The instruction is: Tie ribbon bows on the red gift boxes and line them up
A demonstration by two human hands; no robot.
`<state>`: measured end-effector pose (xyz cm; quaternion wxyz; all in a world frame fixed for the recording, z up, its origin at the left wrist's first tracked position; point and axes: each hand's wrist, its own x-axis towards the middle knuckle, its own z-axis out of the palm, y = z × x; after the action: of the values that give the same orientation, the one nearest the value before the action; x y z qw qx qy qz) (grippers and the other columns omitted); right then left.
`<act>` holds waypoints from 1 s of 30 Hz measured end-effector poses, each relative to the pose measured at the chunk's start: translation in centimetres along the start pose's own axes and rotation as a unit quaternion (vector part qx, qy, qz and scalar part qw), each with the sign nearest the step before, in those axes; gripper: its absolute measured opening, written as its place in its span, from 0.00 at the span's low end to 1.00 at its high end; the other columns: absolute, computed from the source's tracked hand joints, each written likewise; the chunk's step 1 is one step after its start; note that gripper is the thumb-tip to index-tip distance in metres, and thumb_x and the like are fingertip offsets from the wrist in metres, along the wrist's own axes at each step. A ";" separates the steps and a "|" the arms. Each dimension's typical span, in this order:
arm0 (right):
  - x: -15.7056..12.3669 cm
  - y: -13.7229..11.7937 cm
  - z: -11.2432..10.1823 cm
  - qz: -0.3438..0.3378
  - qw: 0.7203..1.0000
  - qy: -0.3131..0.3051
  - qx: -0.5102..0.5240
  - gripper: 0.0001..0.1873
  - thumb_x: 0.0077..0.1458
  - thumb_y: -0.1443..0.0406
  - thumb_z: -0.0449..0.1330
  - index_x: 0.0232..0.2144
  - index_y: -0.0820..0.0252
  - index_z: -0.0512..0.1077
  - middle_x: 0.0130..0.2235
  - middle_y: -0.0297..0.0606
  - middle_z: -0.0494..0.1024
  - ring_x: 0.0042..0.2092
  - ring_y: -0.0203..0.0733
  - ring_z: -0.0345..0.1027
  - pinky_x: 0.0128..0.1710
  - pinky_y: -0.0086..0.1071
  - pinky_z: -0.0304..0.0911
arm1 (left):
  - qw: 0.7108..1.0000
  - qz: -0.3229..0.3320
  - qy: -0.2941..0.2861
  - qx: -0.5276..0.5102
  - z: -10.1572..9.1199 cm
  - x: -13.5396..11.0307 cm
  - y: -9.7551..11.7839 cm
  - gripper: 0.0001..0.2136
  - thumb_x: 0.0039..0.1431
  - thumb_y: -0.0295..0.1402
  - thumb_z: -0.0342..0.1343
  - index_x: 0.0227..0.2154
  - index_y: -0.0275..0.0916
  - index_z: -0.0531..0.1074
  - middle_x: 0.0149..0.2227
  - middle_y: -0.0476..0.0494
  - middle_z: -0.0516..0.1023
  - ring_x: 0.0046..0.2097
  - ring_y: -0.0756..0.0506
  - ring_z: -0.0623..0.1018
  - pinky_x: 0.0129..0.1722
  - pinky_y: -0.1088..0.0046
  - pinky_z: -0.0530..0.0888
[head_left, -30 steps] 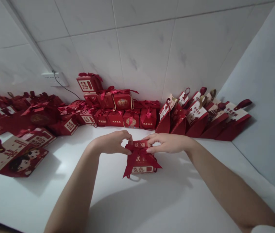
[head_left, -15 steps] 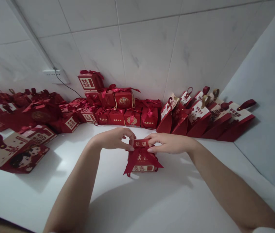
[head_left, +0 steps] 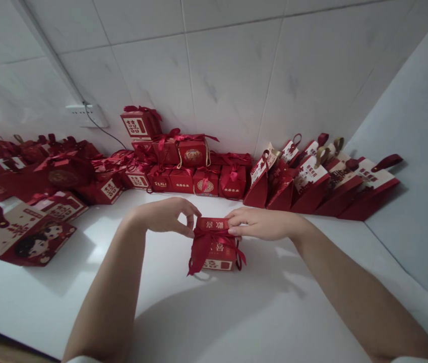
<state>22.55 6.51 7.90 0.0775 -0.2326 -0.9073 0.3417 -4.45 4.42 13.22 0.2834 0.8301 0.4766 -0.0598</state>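
In front of me on the white tabletop stands a small red gift box (head_left: 214, 248) with gold characters on its top and a pale label on its near side. A dark red ribbon (head_left: 199, 257) is tied across it, its tails hanging over the left and right sides. My left hand (head_left: 166, 216) has curled fingers and thumb at the box's far left edge. On the far right edge, my right hand (head_left: 261, 223) grips with bent fingers and thumb. The fingertips behind the box are partly hidden.
Stacked red gift boxes (head_left: 181, 180) line the tiled wall. Triangular red boxes with loop handles (head_left: 312, 176) stand at the back right. More red boxes crowd the left, including a handled box with cartoon figures (head_left: 28, 237). A wall socket (head_left: 85, 116) has a cable.
The box has turned slightly and shifted a little left. Its ribbon tails have swung, showing more of the top. My left hand has moved left, from the top to the edge.
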 end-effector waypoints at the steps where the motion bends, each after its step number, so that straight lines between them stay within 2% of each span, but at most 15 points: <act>1: 0.1 0.1 0.1 0.004 1.000 -0.013 0.012 0.17 0.64 0.55 0.54 0.39 0.56 0.79 0.42 0.38 0.78 0.46 0.44 0.70 0.50 0.36 0.64 | 1.000 -0.001 -0.005 0.002 0.1 0.1 0.0 0.07 0.53 0.39 0.63 0.27 0.42 0.78 0.57 0.50 0.74 0.52 0.44 0.74 0.49 0.72 0.66; 4: 0.3 0.3 0.1 0.013 0.998 -0.046 0.043 0.18 0.65 0.54 0.52 0.39 0.57 0.79 0.44 0.39 0.78 0.49 0.47 0.70 0.52 0.39 0.64 | 1.000 -0.005 -0.021 0.004 0.2 0.4 -0.2 0.06 0.52 0.39 0.63 0.28 0.42 0.78 0.53 0.49 0.77 0.49 0.44 0.76 0.47 0.73 0.67; 7: -0.1 0.0 -0.2 0.029 0.999 -0.035 0.028 0.20 0.65 0.52 0.52 0.41 0.57 0.78 0.54 0.42 0.75 0.57 0.51 0.66 0.58 0.43 0.59 | 0.999 -0.016 -0.032 0.005 0.2 0.6 -0.5 0.08 0.52 0.41 0.63 0.29 0.42 0.78 0.45 0.50 0.81 0.42 0.46 0.77 0.43 0.74 0.67; 9: -0.6 -0.8 -0.5 0.042 0.999 0.001 0.009 0.21 0.65 0.51 0.51 0.45 0.56 0.77 0.61 0.43 0.69 0.62 0.53 0.61 0.62 0.45 0.55 | 0.999 -0.014 -0.035 0.002 0.2 0.6 -0.6 0.09 0.51 0.42 0.63 0.30 0.42 0.79 0.41 0.50 0.81 0.40 0.46 0.76 0.42 0.74 0.67; 12: -1.0 -2.5 -0.2 0.055 0.989 0.132 -0.041 0.19 0.67 0.55 0.50 0.52 0.56 0.71 0.60 0.44 0.70 0.60 0.51 0.63 0.60 0.46 0.58 | 0.999 0.003 -0.037 -0.004 0.2 0.5 -0.6 0.09 0.51 0.42 0.63 0.30 0.42 0.79 0.38 0.50 0.81 0.39 0.47 0.76 0.42 0.74 0.68; 14: -1.0 -3.8 0.8 0.041 0.969 0.211 -0.118 0.18 0.67 0.59 0.51 0.54 0.59 0.69 0.56 0.47 0.73 0.57 0.51 0.67 0.58 0.47 0.61 | 0.999 0.002 -0.039 -0.002 0.3 0.5 -0.6 0.09 0.51 0.42 0.63 0.31 0.42 0.79 0.36 0.50 0.81 0.39 0.47 0.77 0.43 0.74 0.68; 16: -0.6 -4.8 2.4 -0.035 0.957 0.205 -0.204 0.20 0.64 0.58 0.57 0.54 0.62 0.69 0.54 0.49 0.75 0.56 0.52 0.68 0.59 0.50 0.60 | 0.999 -0.004 -0.041 -0.002 0.4 0.4 -0.7 0.10 0.52 0.42 0.62 0.34 0.43 0.79 0.36 0.50 0.81 0.40 0.47 0.77 0.44 0.74 0.68; 18: 0.0 -5.4 4.5 -0.126 0.937 0.164 -0.282 0.28 0.60 0.57 0.61 0.58 0.65 0.65 0.58 0.51 0.72 0.59 0.54 0.64 0.64 0.53 0.53 | 0.999 -0.005 -0.041 -0.014 0.3 0.2 -0.7 0.11 0.55 0.41 0.61 0.39 0.43 0.78 0.40 0.49 0.81 0.44 0.47 0.77 0.44 0.74 0.69; 19: 0.2 -5.6 5.5 -0.137 0.920 0.167 -0.327 0.29 0.60 0.60 0.60 0.60 0.67 0.62 0.61 0.53 0.68 0.62 0.55 0.61 0.67 0.55 0.48 | 0.999 -0.002 -0.038 -0.021 0.3 0.1 -0.7 0.12 0.56 0.40 0.60 0.41 0.43 0.77 0.42 0.48 0.81 0.46 0.47 0.77 0.45 0.75 0.69; 21: 0.7 -5.7 7.3 -0.126 0.885 0.198 -0.403 0.26 0.63 0.67 0.54 0.61 0.71 0.61 0.63 0.54 0.65 0.64 0.54 0.58 0.68 0.53 0.45 | 0.999 0.007 -0.031 -0.026 0.1 -0.1 -0.6 0.13 0.56 0.38 0.59 0.44 0.44 0.76 0.46 0.48 0.80 0.49 0.47 0.76 0.46 0.76 0.68; 23: 1.0 -5.8 8.3 -0.121 0.864 0.214 -0.440 0.22 0.64 0.70 0.50 0.59 0.71 0.64 0.61 0.53 0.68 0.63 0.53 0.61 0.68 0.52 0.46 | 0.999 0.016 -0.030 -0.015 0.0 -0.2 -0.3 0.12 0.56 0.36 0.59 0.43 0.45 0.77 0.45 0.49 0.80 0.47 0.47 0.77 0.44 0.76 0.68; 25: 1.0 -5.9 8.5 -0.127 0.857 0.219 -0.449 0.20 0.65 0.71 0.48 0.56 0.69 0.68 0.57 0.51 0.74 0.58 0.52 0.66 0.67 0.53 0.47 | 0.999 0.024 -0.037 -0.001 0.0 -0.2 -0.1 0.09 0.56 0.34 0.59 0.40 0.44 0.78 0.42 0.50 0.81 0.43 0.48 0.77 0.42 0.76 0.68; 28: 0.6 -6.2 7.5 -0.140 0.866 0.212 -0.430 0.18 0.63 0.74 0.47 0.48 0.64 0.73 0.47 0.47 0.80 0.50 0.49 0.71 0.67 0.54 0.46 | 0.999 0.021 -0.044 0.011 0.1 -0.1 -0.1 0.06 0.55 0.33 0.59 0.35 0.44 0.79 0.37 0.51 0.81 0.40 0.48 0.77 0.42 0.76 0.67; 30: 0.1 -6.5 6.4 -0.145 0.883 0.188 -0.405 0.16 0.62 0.76 0.48 0.40 0.61 0.75 0.40 0.42 0.81 0.44 0.46 0.72 0.64 0.51 0.52 | 0.999 0.013 -0.043 0.017 0.2 0.0 -0.3 0.06 0.54 0.33 0.59 0.34 0.43 0.79 0.36 0.52 0.82 0.39 0.48 0.77 0.43 0.75 0.68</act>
<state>18.15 -1.48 7.29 0.1944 -0.1697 -0.9585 -0.1211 -4.65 4.38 12.96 0.2899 0.8378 0.4517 -0.0999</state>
